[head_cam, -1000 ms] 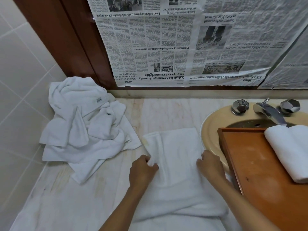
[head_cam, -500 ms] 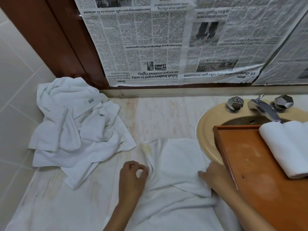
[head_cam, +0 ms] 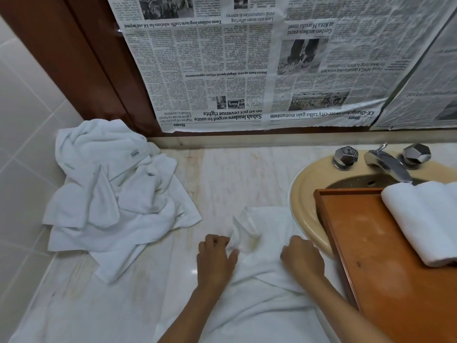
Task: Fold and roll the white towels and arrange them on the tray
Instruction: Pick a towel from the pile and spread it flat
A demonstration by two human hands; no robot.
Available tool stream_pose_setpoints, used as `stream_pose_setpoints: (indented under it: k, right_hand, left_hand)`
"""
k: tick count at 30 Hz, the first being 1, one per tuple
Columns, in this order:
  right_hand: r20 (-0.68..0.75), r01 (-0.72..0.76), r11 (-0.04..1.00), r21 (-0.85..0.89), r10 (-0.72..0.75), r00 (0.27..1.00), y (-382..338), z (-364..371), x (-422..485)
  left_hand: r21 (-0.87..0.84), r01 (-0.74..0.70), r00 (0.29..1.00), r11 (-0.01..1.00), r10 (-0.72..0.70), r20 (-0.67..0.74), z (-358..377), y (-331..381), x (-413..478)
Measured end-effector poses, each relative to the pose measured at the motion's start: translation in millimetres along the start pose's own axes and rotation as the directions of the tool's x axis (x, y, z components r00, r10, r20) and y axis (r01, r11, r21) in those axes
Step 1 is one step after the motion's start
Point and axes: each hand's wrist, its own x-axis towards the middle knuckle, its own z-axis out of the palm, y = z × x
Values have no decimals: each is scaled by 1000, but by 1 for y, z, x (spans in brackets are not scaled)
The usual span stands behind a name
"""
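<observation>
Pale marble worktop (head_cam: 222, 174) held a flat white towel (head_cam: 267, 298) up close. Left grip (head_cam: 217, 258) pinched its bunched corner, and right grip (head_cam: 303, 258) clutched its other side. Next came a wooden tray (head_cam: 366, 243) with rolled towels (head_cam: 425, 219), then a messy towel pile (head_cam: 111, 194), then newspaper (head_cam: 222, 70).

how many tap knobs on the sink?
2. The left knob sits left of the spout, and the right knob sits right of it. Both are on the far rim of the sink. None look hidden.
</observation>
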Motion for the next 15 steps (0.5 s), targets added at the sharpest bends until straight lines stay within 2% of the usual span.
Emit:
stream_pose_setpoints:
  k: [2, 5, 7, 11, 15]
  right_hand:
    - [-13, 28, 999, -20, -28, 1000, 0, 2, -3]
    - [-21, 56, 998, -32, -56, 998, 1, 5, -4]
    - [-29, 77, 996, -50, -79, 996, 3, 8, -6]
    - [-66, 99, 992, -73, -104, 992, 7, 13, -8]
    - [-98, 137, 988, -77, -144, 985, 10, 16, -10]
  left_hand:
    - [-154, -49, 995, 987, 36, -91, 1, -1, -8]
    - [-333, -15, 971, 943, -66, -230, -7, -7, -22]
    - [-376, 32, 956, 926, -139, -260, -12, -15, -27]
    - [-467, 79, 951, 881, -207, -230, -31, -29, -30]
    - [-644, 209, 932, 736, -349, -95, -54, -46, -23]
